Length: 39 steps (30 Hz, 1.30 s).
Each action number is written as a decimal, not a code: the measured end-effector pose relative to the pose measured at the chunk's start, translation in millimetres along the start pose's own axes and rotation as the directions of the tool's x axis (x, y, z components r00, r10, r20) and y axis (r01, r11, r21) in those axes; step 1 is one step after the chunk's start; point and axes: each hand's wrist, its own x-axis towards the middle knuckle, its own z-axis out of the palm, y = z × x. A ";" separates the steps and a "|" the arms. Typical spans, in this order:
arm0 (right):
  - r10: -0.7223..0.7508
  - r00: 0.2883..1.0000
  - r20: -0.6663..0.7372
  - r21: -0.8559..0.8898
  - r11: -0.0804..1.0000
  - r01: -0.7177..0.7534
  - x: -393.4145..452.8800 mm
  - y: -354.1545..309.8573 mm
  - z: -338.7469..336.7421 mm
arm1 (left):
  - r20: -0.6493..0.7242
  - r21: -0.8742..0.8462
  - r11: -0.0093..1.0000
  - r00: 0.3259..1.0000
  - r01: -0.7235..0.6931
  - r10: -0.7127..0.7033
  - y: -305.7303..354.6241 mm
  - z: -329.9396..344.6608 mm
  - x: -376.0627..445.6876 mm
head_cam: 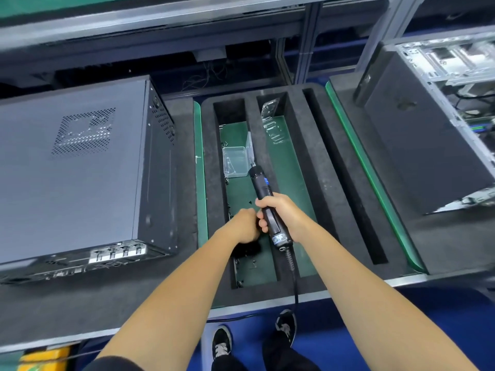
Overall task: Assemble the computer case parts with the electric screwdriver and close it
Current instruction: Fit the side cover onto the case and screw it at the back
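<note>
Gripping electric screwdriver (263, 199) in right hand (281, 218); left hand (245, 226) fisted over foam tray (297, 145), contents unseen. Risks: dropped screws, cord (294, 285) snagging.

We look from a single head-worn camera, facing forward and steeply down over the workbench (80, 311). Our wide lens bends the bench edges. Both forearms reach away from us at close range, and our shoes (222, 341) show at the bottom edge. The shelving rails (160, 25) cross the top, farthest from us.
</note>
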 end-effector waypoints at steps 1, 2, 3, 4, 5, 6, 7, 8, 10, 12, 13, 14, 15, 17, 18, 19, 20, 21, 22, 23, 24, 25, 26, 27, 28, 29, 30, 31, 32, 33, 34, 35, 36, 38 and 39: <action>0.012 1.000 0.003 0.031 0.999 -0.012 -0.7 -1.0 -0.7 | -0.008 -0.019 0.999 1.000 0.026 -0.026 -0.7 -3.1 1.4; 0.018 1.000 0.008 0.056 0.998 -0.018 -1.2 -1.9 -1.4 | -0.020 -0.037 0.998 0.999 0.041 -0.041 -1.2 -5.4 3.3; 0.019 1.000 0.013 0.073 0.997 -0.019 -1.6 -2.3 -2.1 | -0.036 -0.054 0.998 0.998 0.045 -0.047 -1.5 -7.3 5.6; 0.017 1.000 0.017 0.081 0.997 -0.019 -1.8 -2.3 -2.7 | -0.054 -0.063 0.997 0.997 0.048 -0.051 -2.2 -9.0 7.8; 0.016 1.000 0.020 0.081 0.997 -0.018 -1.9 -1.8 -3.0 | -0.072 -0.064 0.997 0.996 0.053 -0.058 -2.9 -10.3 9.4; 0.016 1.000 0.021 0.078 0.997 -0.018 -2.3 -1.5 -3.1 | -0.087 -0.063 0.996 0.994 0.064 -0.069 -3.3 -11.5 10.8; 0.018 1.000 0.020 0.077 0.997 -0.020 -2.3 -1.3 -2.9 | -0.096 -0.063 0.995 0.992 0.072 -0.078 -3.6 -12.3 11.9; 0.021 1.000 0.019 0.078 0.997 -0.022 -2.5 -1.1 -2.7 | -0.101 -0.067 0.995 0.992 0.075 -0.081 -4.1 -13.0 12.8; 0.024 1.000 0.017 0.076 0.997 -0.025 -2.5 -1.9 -2.6 | -0.110 -0.069 0.995 0.990 0.076 -0.083 -4.2 -14.3 13.7; 0.033 0.999 0.018 0.067 0.997 -0.034 -2.5 -3.8 -2.3 | -0.122 -0.052 0.996 0.990 0.066 -0.072 -4.5 -14.0 14.5; 0.043 0.999 0.019 0.064 0.997 -0.044 -2.4 -5.0 -1.9 | -0.127 -0.027 0.998 0.990 0.064 -0.067 -4.7 -13.0 14.7; 0.056 0.998 0.021 0.064 0.996 -0.057 -2.4 -6.1 -1.7 | -0.130 0.007 0.998 0.989 0.067 -0.065 -4.9 -11.1 14.5; 0.069 0.997 0.024 0.067 0.995 -0.071 -2.3 -7.0 -1.5 | -0.133 0.048 0.996 0.989 0.074 -0.068 -5.1 -8.3 14.3; 0.090 0.995 0.031 0.078 0.993 -0.092 -2.9 -7.9 -1.7 | -0.145 0.138 0.986 0.987 0.093 -0.073 -5.5 -0.1 13.9; 0.097 0.995 0.032 0.082 0.992 -0.099 -3.1 -7.9 -2.2 | -0.148 0.181 0.978 0.986 0.102 -0.075 -5.0 3.4 13.5; 0.101 0.994 0.032 0.084 0.991 -0.104 -2.9 -8.0 -2.9 | -0.142 0.222 0.969 0.987 0.108 -0.077 -4.2 6.2 13.1; 0.105 0.994 0.032 0.085 0.991 -0.108 -2.7 -7.8 -3.8 | -0.126 0.248 0.963 0.989 0.110 -0.080 -3.7 7.9 13.1; 0.109 0.993 0.033 0.086 0.990 -0.112 -2.3 -7.7 -4.3 | -0.100 0.259 0.960 0.991 0.108 -0.084 -3.5 8.4 13.0; 0.112 0.993 0.035 0.085 0.990 -0.115 -2.0 -7.7 -4.8 | -0.068 0.269 0.958 0.994 0.103 -0.087 -3.5 7.6 12.6; 0.114 0.993 0.039 0.083 0.990 -0.117 -1.6 -7.7 -5.0 | -0.028 0.295 0.951 0.996 0.090 -0.086 -3.8 6.2 11.9; 0.115 0.992 0.041 0.083 0.990 -0.118 -1.4 -7.3 -5.3 | 0.020 0.347 0.935 0.997 0.069 -0.081 -3.9 5.0 10.5; 0.114 0.993 0.043 0.082 0.990 -0.118 -1.1 -6.9 -5.6 | 0.069 0.412 0.910 0.995 0.042 -0.077 -3.6 4.9 8.6; 0.111 0.993 0.044 0.081 0.990 -0.114 -1.1 -6.6 -6.0 | 0.108 0.475 0.880 0.991 0.013 -0.073 -3.7 6.8 6.8; 0.108 0.993 0.045 0.079 0.991 -0.111 -1.1 -6.1 -6.1 | 0.128 0.530 0.848 0.989 -0.010 -0.069 -4.0 10.5 5.5; 0.106 0.993 0.046 0.078 0.991 -0.109 -0.9 -5.9 -6.2 | 0.130 0.574 0.819 0.990 -0.027 -0.059 -4.2 14.5 4.3; 0.103 0.994 0.046 0.077 0.991 -0.107 -0.7 -5.7 -6.5 | 0.125 0.606 0.794 0.991 -0.039 -0.047 -4.0 17.9 3.0; 0.101 0.994 0.046 0.076 0.992 -0.104 -0.5 -5.6 -6.9 | 0.119 0.628 0.777 0.992 -0.049 -0.033 -3.9 20.6 2.6; 0.097 0.994 0.047 0.074 0.992 -0.101 -0.1 -5.4 -7.1 | 0.123 0.641 0.765 0.992 -0.067 -0.016 -4.0 22.4 2.5; 0.094 0.994 0.047 0.071 0.993 -0.097 0.0 -5.1 -7.3 | 0.134 0.644 0.760 0.991 -0.088 0.001 -4.2 23.1 2.3; 0.091 0.995 0.048 0.066 0.993 -0.094 0.0 -4.9 -7.1 | 0.144 0.639 0.762 0.989 -0.106 0.017 -4.2 22.8 1.7; 0.088 0.995 0.047 0.061 0.994 -0.091 0.0 -4.7 -7.0 | 0.154 0.632 0.765 0.988 -0.124 0.033 -4.1 22.2 1.0; 0.086 0.995 0.047 0.060 0.994 -0.089 0.1 -4.5 -6.7 | 0.163 0.628 0.764 0.985 -0.144 0.052 -4.2 21.4 0.3; 0.085 0.995 0.046 0.061 0.994 -0.088 0.2 -4.3 -6.6 | 0.175 0.630 0.758 0.982 -0.170 0.075 -4.2 21.1 -0.6; 0.085 0.995 0.044 0.062 0.994 -0.087 0.3 -4.1 -6.5 | 0.200 0.646 0.728 0.972 -0.227 0.125 -4.7 22.2 -2.1; 0.085 0.995 0.043 0.058 0.994 -0.088 0.3 -4.0 -6.7 | 0.213 0.655 0.712 0.966 -0.252 0.146 -4.8 23.3 -2.6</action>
